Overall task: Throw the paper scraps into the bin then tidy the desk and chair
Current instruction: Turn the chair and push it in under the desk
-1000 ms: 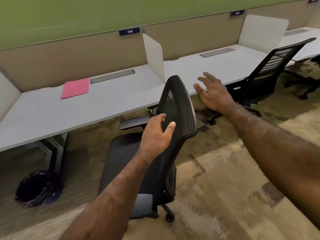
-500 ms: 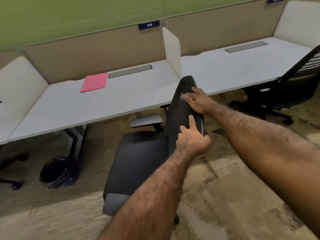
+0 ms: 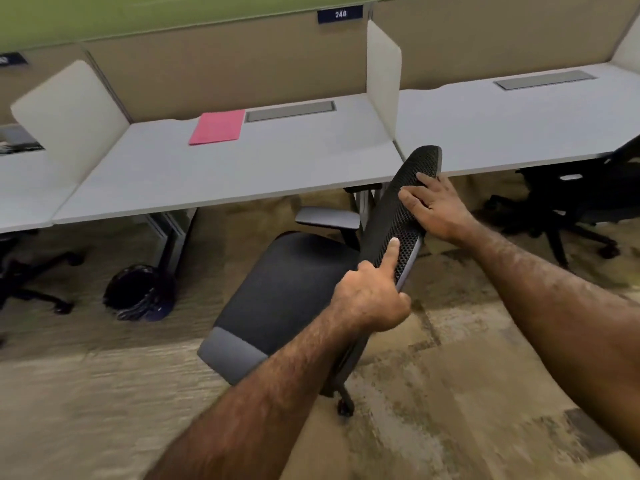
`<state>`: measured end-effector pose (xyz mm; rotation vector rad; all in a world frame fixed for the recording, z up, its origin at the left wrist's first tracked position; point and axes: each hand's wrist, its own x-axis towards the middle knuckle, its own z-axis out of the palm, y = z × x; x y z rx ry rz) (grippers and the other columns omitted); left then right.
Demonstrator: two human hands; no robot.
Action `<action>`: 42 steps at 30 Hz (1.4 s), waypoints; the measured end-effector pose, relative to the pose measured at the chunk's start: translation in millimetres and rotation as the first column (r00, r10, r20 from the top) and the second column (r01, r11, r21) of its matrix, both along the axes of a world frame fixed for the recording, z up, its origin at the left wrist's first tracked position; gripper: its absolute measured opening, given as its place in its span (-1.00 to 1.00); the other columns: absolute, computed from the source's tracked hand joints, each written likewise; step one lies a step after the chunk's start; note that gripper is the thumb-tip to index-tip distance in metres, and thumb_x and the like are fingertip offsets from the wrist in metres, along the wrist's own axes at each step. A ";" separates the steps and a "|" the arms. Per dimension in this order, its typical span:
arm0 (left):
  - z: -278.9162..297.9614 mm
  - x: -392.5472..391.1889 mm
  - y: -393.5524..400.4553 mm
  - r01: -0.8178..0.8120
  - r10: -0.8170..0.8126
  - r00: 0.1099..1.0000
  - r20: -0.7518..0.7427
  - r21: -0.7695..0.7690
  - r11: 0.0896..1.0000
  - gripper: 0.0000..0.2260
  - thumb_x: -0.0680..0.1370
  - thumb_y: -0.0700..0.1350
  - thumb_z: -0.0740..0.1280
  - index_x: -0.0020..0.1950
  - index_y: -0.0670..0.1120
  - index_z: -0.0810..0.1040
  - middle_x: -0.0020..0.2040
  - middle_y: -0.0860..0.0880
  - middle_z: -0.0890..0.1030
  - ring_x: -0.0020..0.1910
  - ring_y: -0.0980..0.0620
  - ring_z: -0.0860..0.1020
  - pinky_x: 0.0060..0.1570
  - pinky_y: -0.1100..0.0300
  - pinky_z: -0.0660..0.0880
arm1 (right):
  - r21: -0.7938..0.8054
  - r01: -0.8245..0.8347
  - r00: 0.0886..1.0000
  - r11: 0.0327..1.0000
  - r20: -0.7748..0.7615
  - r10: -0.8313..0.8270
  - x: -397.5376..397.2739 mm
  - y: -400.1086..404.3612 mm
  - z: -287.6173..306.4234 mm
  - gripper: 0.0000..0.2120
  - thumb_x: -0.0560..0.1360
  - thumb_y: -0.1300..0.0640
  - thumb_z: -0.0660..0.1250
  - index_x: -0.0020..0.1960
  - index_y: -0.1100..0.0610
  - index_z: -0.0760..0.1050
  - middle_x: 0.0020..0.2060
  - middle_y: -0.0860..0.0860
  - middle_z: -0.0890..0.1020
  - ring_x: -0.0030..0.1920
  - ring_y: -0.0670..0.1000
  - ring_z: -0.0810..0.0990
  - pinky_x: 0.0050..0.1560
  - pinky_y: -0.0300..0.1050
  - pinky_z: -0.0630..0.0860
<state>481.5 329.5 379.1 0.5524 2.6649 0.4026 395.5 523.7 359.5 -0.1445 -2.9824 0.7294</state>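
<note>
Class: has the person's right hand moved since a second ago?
Yes. The right hand has moved left, toward the desk divider, onto the chair backrest.

text: 248 | on: blue plate (image 3: 340, 14) | mount: tan partition (image 3: 225, 74) top
</note>
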 end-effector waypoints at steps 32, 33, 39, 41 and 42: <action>-16.0 17.0 -293.6 -0.699 0.792 0.600 -0.112 0.408 0.587 -0.42 0.58 0.29 0.06 -0.15 -0.08 0.73 -0.21 -0.10 0.66 -0.13 -0.08 0.55 0.02 0.06 0.47 | -0.926 0.229 0.964 0.300 0.174 -0.200 51.0 -101.1 -11.4 -0.50 0.36 -0.35 0.31 -0.22 0.09 0.70 0.16 0.14 0.64 0.23 0.01 0.52 0.07 -0.05 0.50; -15.9 15.4 -297.6 -0.699 0.792 0.601 -0.107 0.409 0.586 -0.43 0.58 0.28 0.07 -0.14 -0.07 0.73 -0.21 -0.09 0.65 -0.13 -0.07 0.53 0.00 0.09 0.44 | -0.925 0.232 0.963 0.301 0.176 -0.204 50.1 -106.0 -11.0 -0.48 0.34 -0.35 0.32 -0.18 0.11 0.70 0.16 0.15 0.64 0.19 0.00 0.53 0.13 -0.01 0.49; -17.2 -3.7 -329.1 -0.697 0.796 0.593 -0.117 0.420 0.581 -0.43 0.59 0.26 0.05 -0.12 -0.08 0.72 -0.15 -0.11 0.63 -0.10 -0.06 0.50 0.02 0.08 0.41 | -0.911 0.234 0.967 0.339 0.184 -0.175 40.1 -136.6 -8.0 -0.31 0.27 -0.41 0.32 0.01 0.17 0.68 0.18 0.16 0.62 0.26 0.06 0.50 0.16 0.07 0.49; -18.5 -11.8 -341.0 -0.698 0.796 0.592 -0.124 0.415 0.583 -0.40 0.59 0.30 0.02 -0.09 -0.08 0.71 -0.10 -0.13 0.63 -0.07 -0.07 0.48 0.04 0.05 0.40 | -0.886 0.225 0.973 0.405 0.186 -0.136 38.0 -147.3 -6.5 -0.30 0.25 -0.46 0.29 0.03 0.10 0.68 0.20 0.10 0.60 0.26 0.04 0.49 0.23 0.13 0.47; -18.8 -15.2 -346.3 -0.700 0.793 0.596 -0.126 0.402 0.590 -0.38 0.58 0.32 0.00 -0.05 -0.09 0.69 -0.08 -0.13 0.61 -0.05 -0.09 0.48 0.03 0.05 0.38 | -0.863 0.217 0.976 0.455 0.186 -0.113 36.7 -152.1 -6.0 -0.30 0.26 -0.50 0.26 0.05 0.05 0.68 0.22 0.06 0.59 0.27 0.02 0.49 0.26 0.15 0.47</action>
